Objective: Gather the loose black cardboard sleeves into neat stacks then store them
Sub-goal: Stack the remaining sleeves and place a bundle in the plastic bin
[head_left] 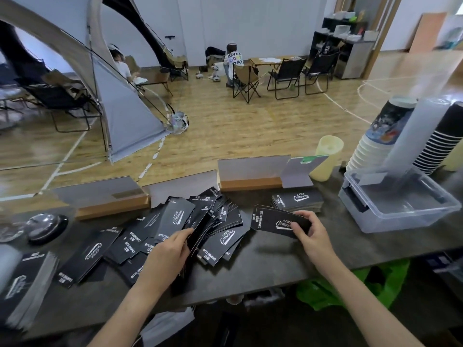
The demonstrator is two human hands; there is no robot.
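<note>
Nearby, a clear plastic bin [400,209] and stacked paper cups [370,151] crowd the right end of the tabletop [275,266]; wooden sign holders [250,184] line its far edge; a call bell [45,227] sits left; loose black sleeves [225,239] sprawl centre; the left grip [172,254] curls round an upright bundle [198,236] among them; the right grip [310,234] pinches a small stack [270,221], just in front of a neat stack [298,200] lying flat.
</note>
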